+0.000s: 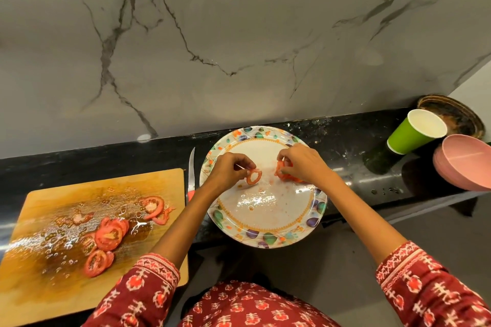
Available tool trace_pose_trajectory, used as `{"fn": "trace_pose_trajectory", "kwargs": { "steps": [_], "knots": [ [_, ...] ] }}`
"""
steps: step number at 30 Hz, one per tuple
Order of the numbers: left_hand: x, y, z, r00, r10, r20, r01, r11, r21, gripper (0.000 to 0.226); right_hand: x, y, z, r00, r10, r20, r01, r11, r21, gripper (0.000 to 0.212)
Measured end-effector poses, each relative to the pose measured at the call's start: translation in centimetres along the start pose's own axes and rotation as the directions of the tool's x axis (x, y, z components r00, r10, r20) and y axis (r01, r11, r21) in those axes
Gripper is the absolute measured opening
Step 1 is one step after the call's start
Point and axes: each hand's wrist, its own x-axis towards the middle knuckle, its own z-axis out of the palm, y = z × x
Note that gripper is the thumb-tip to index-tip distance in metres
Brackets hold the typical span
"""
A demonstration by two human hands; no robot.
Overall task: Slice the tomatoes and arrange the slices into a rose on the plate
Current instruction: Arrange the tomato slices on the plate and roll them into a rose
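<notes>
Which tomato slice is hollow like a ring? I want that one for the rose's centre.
The ring slice pinched by the left hand over the plate; its middle is open, while the slices on the cutting board keep their flesh.

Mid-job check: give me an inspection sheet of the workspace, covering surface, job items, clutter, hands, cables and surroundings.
Surface: black counter, speckled and wet in spots.
Job's things: patterned plate overhangs the counter's front edge, smeared with juice; cutting board wet, carrying tomato slices; knife lies between board and plate.
Clutter: green paper cup, tilted; pink bowl; dark round tray behind them.
Hands: left hand pinches a ring-shaped slice over the plate; right hand holds folded tomato pieces.
Cables: nothing seen.
Surroundings: marble-look wall behind the counter.
</notes>
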Motion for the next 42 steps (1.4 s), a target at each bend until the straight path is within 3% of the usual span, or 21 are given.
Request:
{"fn": "trace_pose_trajectory", "kwargs": {
  "steps": [7,12,17,23,30,35,39,42],
  "knots": [
    [0.5,0.3,0.4,1.0,0.017,0.014,-0.017,1.0,0.01,0.018,-0.2,1.3,0.3,1.0,-0.006,-0.007,0.005,0.999,-0.053,0.034],
    [1.0,1.4,0.6,0.999,0.045,0.015,-0.045,0.999,-0.018,0.014,-0.2,0.7,-0.4,0.994,-0.038,-0.104,0.066,0.96,0.271,0.03],
    [1.5,2.1,1.0,0.997,0.077,-0.002,-0.077,0.996,-0.038,0.009,0.1,-0.9,0.0,0.996,-0.062,-0.06,0.08,0.918,0.388,0.018],
    [1.3,1.9,1.5,0.991,0.063,-0.119,-0.07,0.996,-0.057,0.015,0.2,-0.8,-0.5,0.995,0.034,-0.09,-0.004,0.947,0.321,0.01],
    [0.8,0.6,3.8,0.999,0.009,-0.053,-0.009,1.0,0.001,0.021,0.4,-0.4,-0.1,0.978,0.188,-0.091,-0.155,0.945,0.288,0.011],
    [0.4,1.0,5.6,0.996,-0.004,-0.085,0.006,1.0,0.018,0.03,0.2,0.0,0.2,0.93,0.351,-0.113,-0.286,0.879,0.382,0.012],
    [0.4,1.0,6.0,0.995,-0.017,-0.097,0.021,0.999,0.035,0.037,0.0,0.1,-0.2,0.948,0.317,-0.016,-0.255,0.789,0.559,0.016],
    [0.5,1.0,5.7,0.994,-0.023,-0.106,0.028,0.999,0.047,0.037,0.1,0.0,-0.1,0.94,0.341,-0.011,-0.288,0.81,0.511,0.017]
  ]
}}
